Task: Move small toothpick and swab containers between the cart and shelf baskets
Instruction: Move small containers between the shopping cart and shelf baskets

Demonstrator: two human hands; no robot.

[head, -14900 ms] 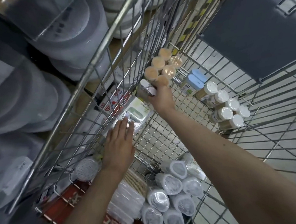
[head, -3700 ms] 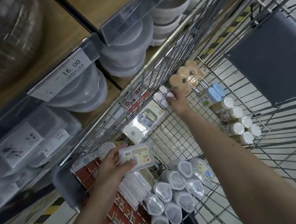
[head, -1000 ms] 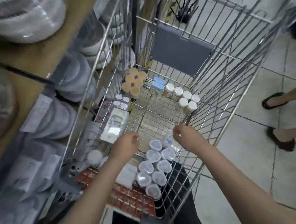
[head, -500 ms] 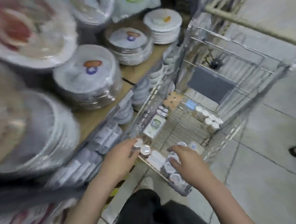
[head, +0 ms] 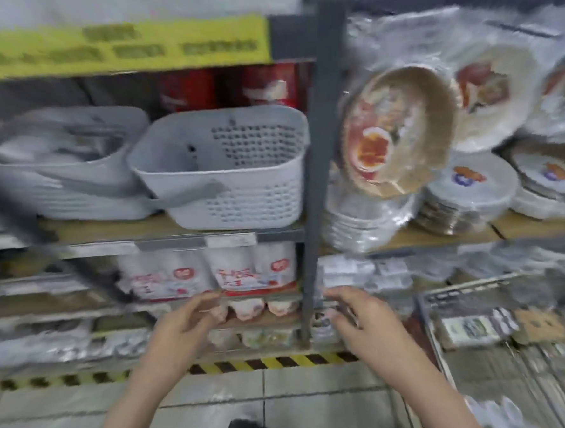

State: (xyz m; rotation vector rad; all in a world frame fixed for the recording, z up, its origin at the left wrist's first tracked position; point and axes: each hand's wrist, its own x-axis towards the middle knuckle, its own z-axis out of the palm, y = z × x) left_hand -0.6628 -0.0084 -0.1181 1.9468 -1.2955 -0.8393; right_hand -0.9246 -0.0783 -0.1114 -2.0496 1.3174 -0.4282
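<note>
The frame is smeared by motion. My left hand (head: 182, 329) and my right hand (head: 357, 321) are raised side by side in front of the shelving, fingers curled. Whether either one holds a small container is lost in the blur. Above them on a shelf stands a pale grey perforated basket (head: 260, 195) with a grey handle, and its inside looks bare. A second grey basket (head: 58, 191) lies to its left. The wire cart (head: 461, 294) is at the lower right, with a flat packet (head: 473, 329) inside it.
A dark grey shelf post (head: 315, 178) rises between my hands and the basket. Wrapped stacks of paper plates (head: 465, 196) fill the shelf to the right. Red-and-white cup packs (head: 212, 271) sit below the basket. Hazard tape (head: 267, 363) edges the tiled floor.
My view swung up and left from the cart to the shelf front. Both hands came up out of the cart's near end and now hover before the lower shelves.
</note>
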